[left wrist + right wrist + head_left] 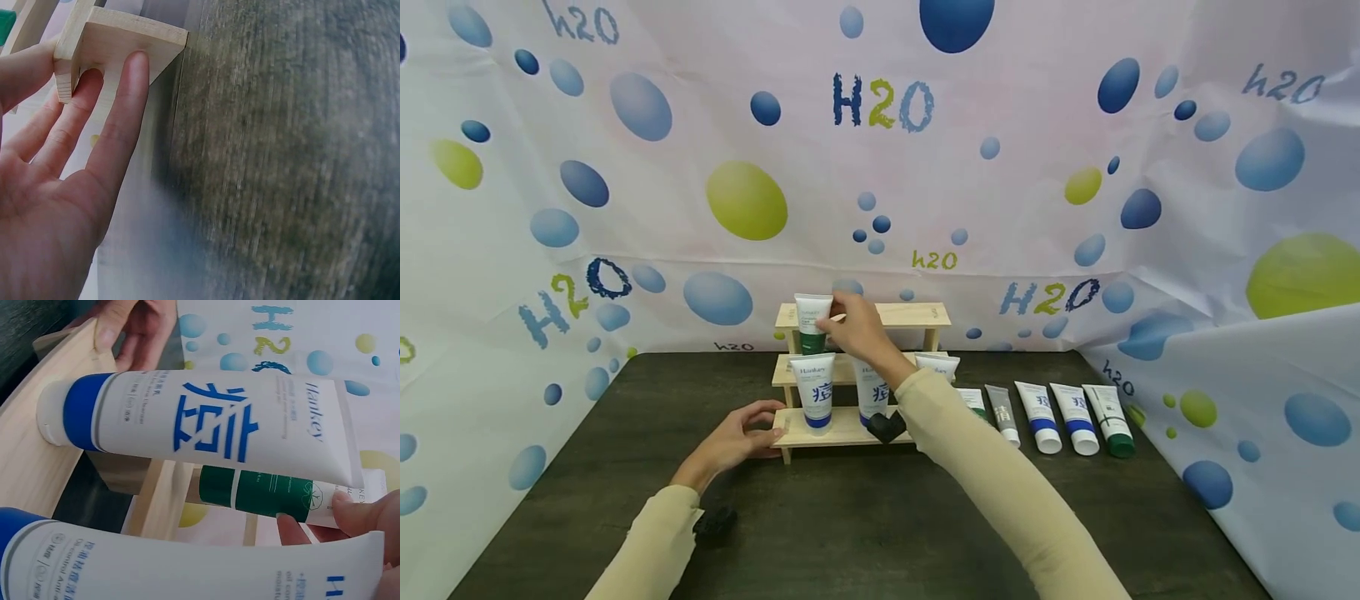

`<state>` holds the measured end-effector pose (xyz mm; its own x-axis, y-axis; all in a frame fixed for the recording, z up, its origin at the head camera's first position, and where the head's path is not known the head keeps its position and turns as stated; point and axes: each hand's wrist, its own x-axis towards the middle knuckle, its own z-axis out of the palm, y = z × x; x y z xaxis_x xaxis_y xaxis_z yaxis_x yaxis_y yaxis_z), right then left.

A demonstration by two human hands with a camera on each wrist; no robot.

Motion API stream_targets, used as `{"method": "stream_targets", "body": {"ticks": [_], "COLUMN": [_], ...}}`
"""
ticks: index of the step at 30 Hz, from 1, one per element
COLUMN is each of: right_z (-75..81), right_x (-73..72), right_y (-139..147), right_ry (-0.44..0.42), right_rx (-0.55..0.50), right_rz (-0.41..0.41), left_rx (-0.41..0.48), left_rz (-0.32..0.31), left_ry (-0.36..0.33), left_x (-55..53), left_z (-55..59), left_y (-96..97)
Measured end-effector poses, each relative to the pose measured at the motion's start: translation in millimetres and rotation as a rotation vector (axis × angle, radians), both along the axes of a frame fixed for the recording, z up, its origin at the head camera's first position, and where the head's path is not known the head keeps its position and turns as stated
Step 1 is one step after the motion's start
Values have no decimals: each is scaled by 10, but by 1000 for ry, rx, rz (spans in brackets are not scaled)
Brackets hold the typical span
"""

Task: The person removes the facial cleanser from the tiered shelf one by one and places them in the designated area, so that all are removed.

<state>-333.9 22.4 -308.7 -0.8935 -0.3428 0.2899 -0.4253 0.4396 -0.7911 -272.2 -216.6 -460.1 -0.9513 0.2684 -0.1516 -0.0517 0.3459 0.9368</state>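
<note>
A three-tier wooden stand [842, 435] sits on the dark table against the backdrop. My left hand [733, 437] pinches the left end of its lowest tier; in the left wrist view the thumb lies over the board [134, 34] and the fingers touch its underside. With thumb and fingertips, my right hand [859, 329] holds a white and green squeeze tube [812, 310] upright, its green cap end low, at the left of the stand's upper tiers. On the lowest tier, a white and blue tube [816, 387] stands cap down in front of it.
Another white and blue tube [871, 390] stands on the lowest tier, with a third white tube [937, 365] partly behind my right sleeve. Right of the stand, several tubes lie in a row, among them a grey one [1002, 410] and a green-capped one [1108, 417].
</note>
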Motion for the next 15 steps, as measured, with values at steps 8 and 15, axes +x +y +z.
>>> {"method": "stream_targets", "body": {"ticks": [8,15], "right_z": [105,234], "right_x": [15,41], "right_y": [16,54], "right_ry": [-4,-1], "right_rx": [-37,-62], "right_rz": [-9,5], "left_rx": [0,-2], "left_rz": [-2,10], "left_ry": [-9,-14], "left_x": [9,24], "left_z": [11,14], "left_y": [7,5]}}
